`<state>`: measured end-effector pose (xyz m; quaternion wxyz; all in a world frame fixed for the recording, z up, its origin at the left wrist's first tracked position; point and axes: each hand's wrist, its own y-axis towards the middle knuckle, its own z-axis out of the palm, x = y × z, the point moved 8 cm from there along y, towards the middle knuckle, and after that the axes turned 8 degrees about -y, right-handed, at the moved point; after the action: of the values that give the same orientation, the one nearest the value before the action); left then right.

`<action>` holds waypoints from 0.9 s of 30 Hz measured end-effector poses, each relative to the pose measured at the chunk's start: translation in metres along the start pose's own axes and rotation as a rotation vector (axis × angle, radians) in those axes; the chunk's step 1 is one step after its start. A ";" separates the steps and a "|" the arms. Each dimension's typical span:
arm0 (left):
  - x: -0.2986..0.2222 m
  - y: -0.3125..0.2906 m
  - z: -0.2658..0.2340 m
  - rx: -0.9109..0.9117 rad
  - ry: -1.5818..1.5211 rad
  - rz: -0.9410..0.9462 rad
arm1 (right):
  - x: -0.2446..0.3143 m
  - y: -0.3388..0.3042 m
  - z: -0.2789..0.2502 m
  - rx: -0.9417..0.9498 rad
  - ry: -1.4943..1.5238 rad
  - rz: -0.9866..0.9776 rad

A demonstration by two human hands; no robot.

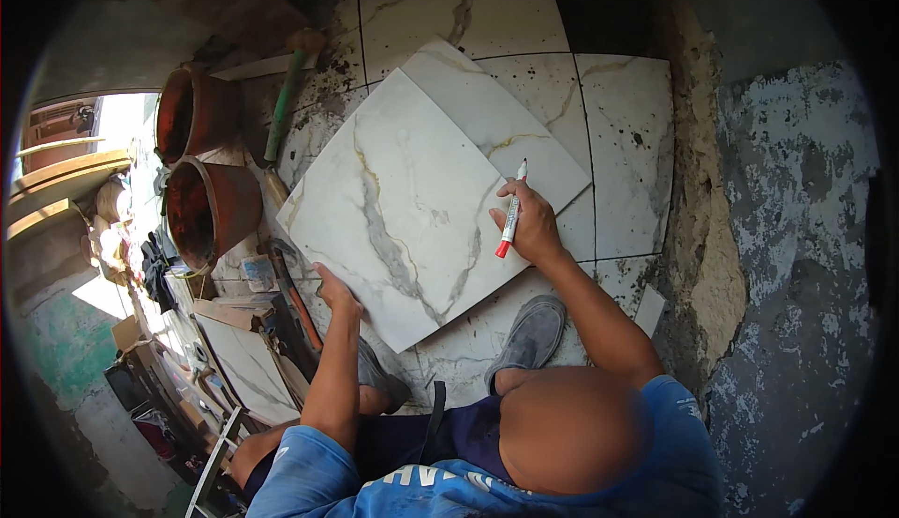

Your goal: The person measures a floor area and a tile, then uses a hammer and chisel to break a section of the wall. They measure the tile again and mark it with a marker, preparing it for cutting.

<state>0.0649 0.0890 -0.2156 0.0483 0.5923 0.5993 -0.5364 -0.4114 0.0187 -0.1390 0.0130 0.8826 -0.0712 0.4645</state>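
Observation:
A large white marbled tile (pixel 403 190) with grey and gold veins lies slanted in front of me, on top of a second marbled tile (pixel 534 134) that sticks out at the far right. My left hand (pixel 337 291) grips the top tile's near-left edge, thumb above and the other fingers hidden below. At the tile's right corner, my right hand (pixel 532 226) is closed around a white marker (pixel 510 218) with a red end. Its dark tip points away from me. Part of that hand rests against the tile's edge.
Two reddish buckets (pixel 234 207) stand at the left. Near them lie a green-handled mallet (pixel 284 96) and a hammer (pixel 298 298). Laid floor tiles (pixel 623 143) surround the work. A wall with broken plaster (pixel 716 274) runs along the right, beside a small tile offcut (pixel 649 310).

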 end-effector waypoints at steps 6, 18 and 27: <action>0.011 -0.014 -0.018 -0.193 0.086 -0.023 | -0.002 0.008 0.014 0.029 -0.045 0.025; 0.031 -0.034 -0.024 -0.197 0.075 -0.011 | 0.002 0.004 0.013 -0.024 -0.172 -0.119; 0.065 -0.019 -0.005 -0.193 0.143 0.062 | -0.008 0.006 0.002 -0.046 -0.274 -0.062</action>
<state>0.0346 0.1405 -0.2468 0.0787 0.6399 0.6316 -0.4306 -0.4155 0.0139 -0.1468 0.0378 0.9390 -0.0557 0.3373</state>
